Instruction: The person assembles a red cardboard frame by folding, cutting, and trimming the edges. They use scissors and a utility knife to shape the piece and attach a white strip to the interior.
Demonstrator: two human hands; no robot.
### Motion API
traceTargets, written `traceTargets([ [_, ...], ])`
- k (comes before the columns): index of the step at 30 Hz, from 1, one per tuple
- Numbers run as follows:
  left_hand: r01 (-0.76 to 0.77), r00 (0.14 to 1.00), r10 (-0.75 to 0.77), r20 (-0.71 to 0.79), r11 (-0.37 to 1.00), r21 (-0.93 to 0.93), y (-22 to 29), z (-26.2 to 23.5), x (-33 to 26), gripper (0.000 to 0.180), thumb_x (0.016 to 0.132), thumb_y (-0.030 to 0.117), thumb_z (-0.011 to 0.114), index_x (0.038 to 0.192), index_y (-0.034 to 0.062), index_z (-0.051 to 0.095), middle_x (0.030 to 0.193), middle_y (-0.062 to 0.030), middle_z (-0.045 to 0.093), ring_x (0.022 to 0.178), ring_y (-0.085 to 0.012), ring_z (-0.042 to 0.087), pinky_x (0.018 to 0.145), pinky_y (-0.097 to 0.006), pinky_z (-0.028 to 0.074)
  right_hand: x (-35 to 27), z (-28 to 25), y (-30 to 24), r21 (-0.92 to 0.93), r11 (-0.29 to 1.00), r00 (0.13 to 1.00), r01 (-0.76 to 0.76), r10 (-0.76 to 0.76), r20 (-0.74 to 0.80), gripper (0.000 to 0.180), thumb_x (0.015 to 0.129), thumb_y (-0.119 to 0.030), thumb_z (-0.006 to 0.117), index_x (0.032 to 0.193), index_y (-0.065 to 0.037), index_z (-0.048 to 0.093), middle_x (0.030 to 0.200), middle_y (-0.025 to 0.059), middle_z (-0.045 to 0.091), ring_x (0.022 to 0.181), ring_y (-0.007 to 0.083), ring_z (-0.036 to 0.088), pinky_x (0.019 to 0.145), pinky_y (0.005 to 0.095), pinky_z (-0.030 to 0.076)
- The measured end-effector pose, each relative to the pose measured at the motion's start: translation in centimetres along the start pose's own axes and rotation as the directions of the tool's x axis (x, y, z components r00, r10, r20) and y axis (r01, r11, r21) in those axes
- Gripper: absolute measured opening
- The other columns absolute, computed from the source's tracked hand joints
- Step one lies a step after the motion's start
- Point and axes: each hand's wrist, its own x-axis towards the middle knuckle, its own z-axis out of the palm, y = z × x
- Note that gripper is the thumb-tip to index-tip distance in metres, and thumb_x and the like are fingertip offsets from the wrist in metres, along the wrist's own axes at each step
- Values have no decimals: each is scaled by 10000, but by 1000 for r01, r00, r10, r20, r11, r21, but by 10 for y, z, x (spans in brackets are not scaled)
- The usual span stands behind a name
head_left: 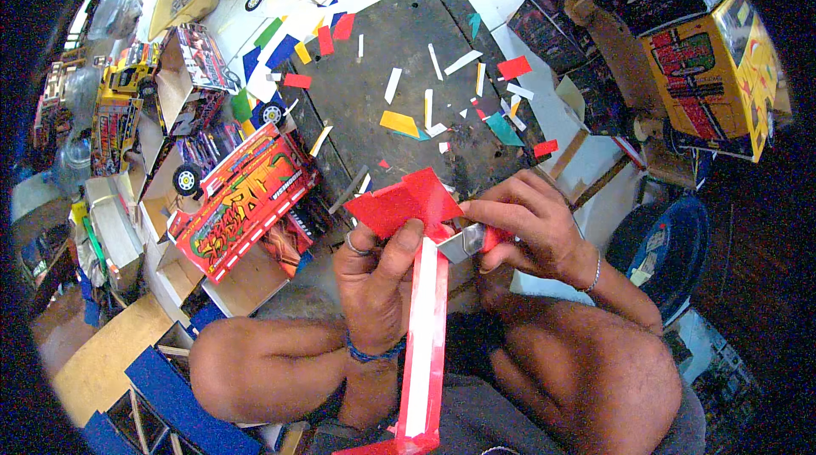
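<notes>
My left hand (374, 272) grips a long narrow red piece with a white strip down its middle (427, 344), which runs from my lap up to the hands. A loose red sheet (404, 198) folds out over the top of that piece, against my left fingers. My right hand (527, 230) pinches a small grey blade-like tool (463, 244) at the red sheet's edge. A ring sits on a left finger and a blue band on the left wrist. Both hands hover above a dark cutting board (408, 56).
Several coloured paper scraps litter the dark board. A decorated red model truck body (246, 196) lies left of my hands, with small wheels (187, 179) beside it. A yellow and red model truck (710, 85) stands at the right. Blue panels (178, 408) lie by my left knee.
</notes>
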Motion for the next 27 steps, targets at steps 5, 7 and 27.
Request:
traceTargets([
  [5, -9, 996, 11, 85, 1000, -26, 3, -2, -1, 232, 926, -9, 673, 1157, -6, 686, 1085, -101, 727, 945, -154, 694, 848, -309, 556, 9, -4, -2, -70, 997, 999, 35, -36, -21, 564, 766, -479, 731, 1236, -169, 693, 963, 16, 658, 873, 219, 626, 811, 367, 473],
  [7, -10, 996, 13, 92, 1000, -25, 2, -1, -2, 245, 923, -11, 676, 1168, -9, 685, 1089, -101, 727, 951, -160, 694, 853, -312, 554, 10, -6, -3, -63, 997, 999, 40, -41, -17, 548, 773, -477, 725, 1227, -171, 701, 960, 15, 659, 876, 213, 623, 818, 366, 468],
  [27, 50, 987, -43, 154, 998, -43, 1, -5, -3, 268, 926, -1, 678, 1193, -22, 670, 1115, -114, 718, 994, -173, 690, 898, -325, 551, 11, -5, -6, -58, 998, 998, 22, -25, -56, 534, 761, -468, 738, 1216, -189, 715, 953, 18, 667, 859, 217, 627, 790, 355, 476],
])
